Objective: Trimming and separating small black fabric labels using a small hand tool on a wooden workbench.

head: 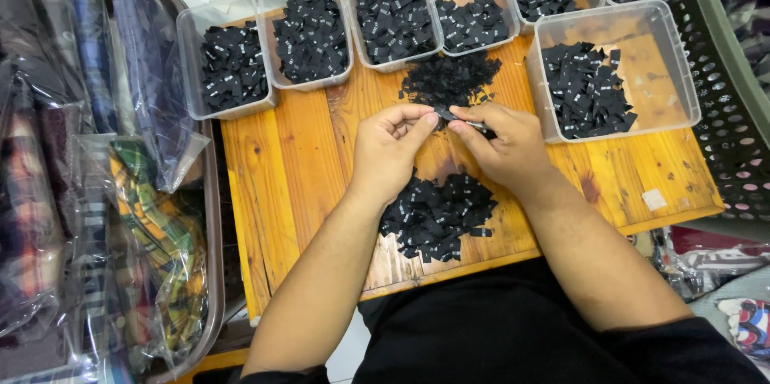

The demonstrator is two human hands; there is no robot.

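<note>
Item: small black woven label (pixel 446 115), flat and rectangular, pinched between my left hand (pixel 391 151) and right hand (pixel 505 147), probably to separate it from the rest. Both hands are clenched on it at the fingertips. Beyond the hands: loose heap of labels (pixel 449 79). Beneath the wrists: second heap (pixel 437 215). Farther out: clear plastic tubs (pixel 309 31), sorted by batch, I judge. Surface: grained wooden tabletop (pixel 281 159).
</note>
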